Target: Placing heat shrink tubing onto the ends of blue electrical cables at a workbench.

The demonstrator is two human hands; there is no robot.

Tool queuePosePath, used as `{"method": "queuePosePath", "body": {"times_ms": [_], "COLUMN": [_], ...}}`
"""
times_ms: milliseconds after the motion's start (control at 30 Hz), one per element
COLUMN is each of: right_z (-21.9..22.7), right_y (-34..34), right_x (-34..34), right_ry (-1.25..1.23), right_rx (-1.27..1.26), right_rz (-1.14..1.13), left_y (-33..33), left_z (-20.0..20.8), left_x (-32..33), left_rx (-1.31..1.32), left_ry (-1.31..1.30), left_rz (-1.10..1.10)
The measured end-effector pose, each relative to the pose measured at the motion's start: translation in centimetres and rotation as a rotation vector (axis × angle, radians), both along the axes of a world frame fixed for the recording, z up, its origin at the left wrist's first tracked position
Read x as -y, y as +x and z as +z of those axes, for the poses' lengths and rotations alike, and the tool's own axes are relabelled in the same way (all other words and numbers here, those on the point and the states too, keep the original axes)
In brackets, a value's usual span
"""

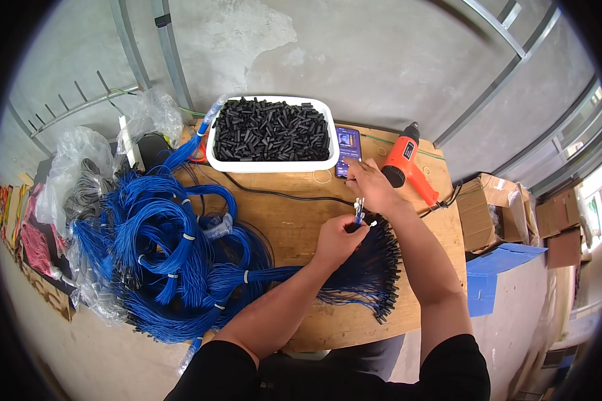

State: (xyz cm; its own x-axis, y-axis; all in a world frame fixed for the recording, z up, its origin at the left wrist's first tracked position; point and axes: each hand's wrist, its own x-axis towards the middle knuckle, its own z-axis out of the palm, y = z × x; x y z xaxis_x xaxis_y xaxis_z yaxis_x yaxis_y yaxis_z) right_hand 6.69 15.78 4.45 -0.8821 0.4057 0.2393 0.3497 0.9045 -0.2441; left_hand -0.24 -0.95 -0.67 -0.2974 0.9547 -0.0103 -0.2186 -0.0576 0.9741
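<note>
My left hand (341, 239) is closed around a few blue wires, whose white-tipped ends (360, 207) stick up past the thumb. At the phone's lower edge is my right hand (371, 184), a finger reaching onto the lit screen of the phone (348, 144) and nothing visible in its grip. Beneath my forearms a bundle of blue wires (344, 284) fans out on the wooden table (294, 237), with black sleeves on its ends (384, 297). Whether the held wires belong to that bundle cannot be seen.
A white tray (274, 166) full of short black tubes stands at the back. To its right lies an orange heat gun (408, 164) with a black cord. Coiled blue wire bundles (160, 234) crowd the left side, beside plastic bags (80, 167). Cardboard boxes (485, 210) sit at the right.
</note>
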Motion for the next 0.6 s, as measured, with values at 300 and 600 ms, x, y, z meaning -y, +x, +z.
{"method": "queuePosePath", "body": {"times_ms": [300,600], "right_z": [-1.0,1.4], "right_y": [2.2,6.7], "right_x": [-0.8,3.2], "right_ry": [0.079,-0.762], "right_rx": [-0.189,-0.656], "right_rz": [-0.063,-0.383], "left_y": [0.2,0.2], "left_z": [-0.3,0.3], "left_x": [-0.1,0.0], "left_rx": [0.030,0.124], "left_ry": [-0.017,-0.071], "left_rz": [-0.001,-0.035]}}
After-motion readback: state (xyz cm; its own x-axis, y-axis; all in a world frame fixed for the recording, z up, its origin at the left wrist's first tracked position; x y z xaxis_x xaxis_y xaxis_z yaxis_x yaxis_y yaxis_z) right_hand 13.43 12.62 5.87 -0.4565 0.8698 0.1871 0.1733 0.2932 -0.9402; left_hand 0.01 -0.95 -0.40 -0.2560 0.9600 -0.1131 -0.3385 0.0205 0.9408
